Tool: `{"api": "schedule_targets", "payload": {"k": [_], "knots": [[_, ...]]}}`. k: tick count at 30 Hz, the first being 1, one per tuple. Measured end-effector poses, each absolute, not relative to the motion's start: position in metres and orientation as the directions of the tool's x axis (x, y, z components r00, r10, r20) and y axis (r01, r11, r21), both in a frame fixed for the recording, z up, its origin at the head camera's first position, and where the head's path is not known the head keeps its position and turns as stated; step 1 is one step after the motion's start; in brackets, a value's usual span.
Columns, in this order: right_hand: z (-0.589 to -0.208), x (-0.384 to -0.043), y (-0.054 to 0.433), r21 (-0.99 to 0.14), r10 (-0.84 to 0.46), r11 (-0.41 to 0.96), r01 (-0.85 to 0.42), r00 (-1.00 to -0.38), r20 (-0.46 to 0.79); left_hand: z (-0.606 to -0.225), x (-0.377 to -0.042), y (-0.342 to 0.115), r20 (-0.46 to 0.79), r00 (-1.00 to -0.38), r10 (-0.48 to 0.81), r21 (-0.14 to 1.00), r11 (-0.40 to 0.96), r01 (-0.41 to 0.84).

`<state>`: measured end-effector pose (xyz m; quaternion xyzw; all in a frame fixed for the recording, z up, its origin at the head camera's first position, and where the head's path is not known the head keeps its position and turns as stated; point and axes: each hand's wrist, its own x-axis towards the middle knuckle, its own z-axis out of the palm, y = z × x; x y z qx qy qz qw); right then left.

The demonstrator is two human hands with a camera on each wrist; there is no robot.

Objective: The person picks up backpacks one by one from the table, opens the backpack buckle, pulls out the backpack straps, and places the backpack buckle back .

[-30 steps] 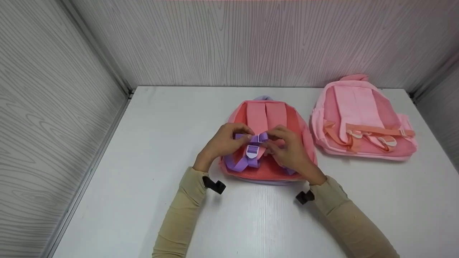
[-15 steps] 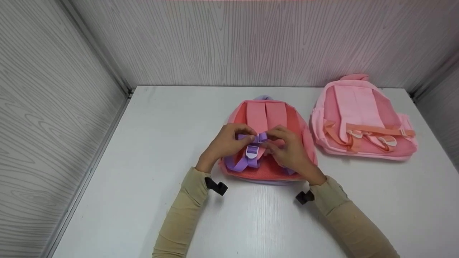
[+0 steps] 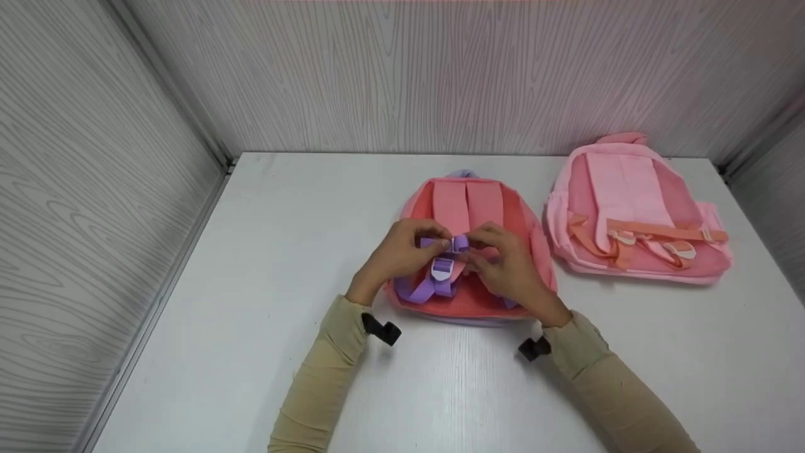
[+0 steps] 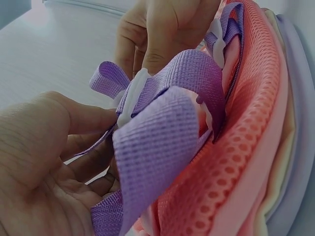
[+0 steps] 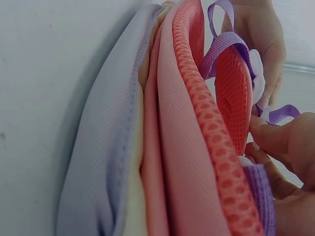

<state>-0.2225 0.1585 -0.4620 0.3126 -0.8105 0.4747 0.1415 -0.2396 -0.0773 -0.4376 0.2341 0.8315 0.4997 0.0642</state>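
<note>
A small coral backpack (image 3: pixel 468 305) lies back side up on the table, its two padded straps showing. My left hand (image 3: pixel 402 251) pinches the purple webbing strap (image 4: pixel 157 142) beside a white plastic slider buckle (image 4: pixel 132 98). On the other side of that buckle, my right hand (image 3: pixel 509 267) pinches a loop of the same webbing between thumb and fingers. Just below the hands a second white buckle (image 3: pixel 442 269) rests on the bag, with purple webbing through it. In the right wrist view, my right hand (image 5: pixel 295 152) partly leaves the frame and its grip is partly hidden.
A lighter pink backpack (image 3: pixel 629 189) with orange straps (image 3: pixel 660 228) lies right of the coral one, close beside it. The white table (image 3: pixel 264 251) meets a grey wood-grain wall (image 3: pixel 377 75) at the back. Another panel (image 3: pixel 82 189) stands along the left.
My left hand has shifted slightly to the right along the purple webbing, nearer to the right hand. The right hand and both backpacks stay almost where they were.
</note>
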Motion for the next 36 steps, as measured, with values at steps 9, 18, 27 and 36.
{"api": "schedule_targets", "payload": {"k": [9,18,27,36], "knots": [[-0.465,-0.223,0.158,-0.698,-0.374,0.350,-0.625,-0.776,0.508,-0.440,-0.239,-0.073,0.122,-0.890,0.438,0.863,0.396,0.313],[-0.467,-0.223,0.158,-0.713,-0.375,0.334,-0.617,-0.780,0.500,-0.437,-0.239,-0.075,0.097,-0.885,0.455,0.868,0.397,0.299],[-0.467,-0.225,0.160,-0.721,-0.373,0.309,-0.620,-0.776,0.508,-0.433,-0.242,-0.091,0.065,-0.864,0.500,0.870,0.396,0.294],[-0.465,-0.225,0.163,-0.751,-0.366,0.315,-0.580,-0.804,0.468,-0.432,-0.245,-0.098,0.057,-0.871,0.489,0.871,0.402,0.283]]}}
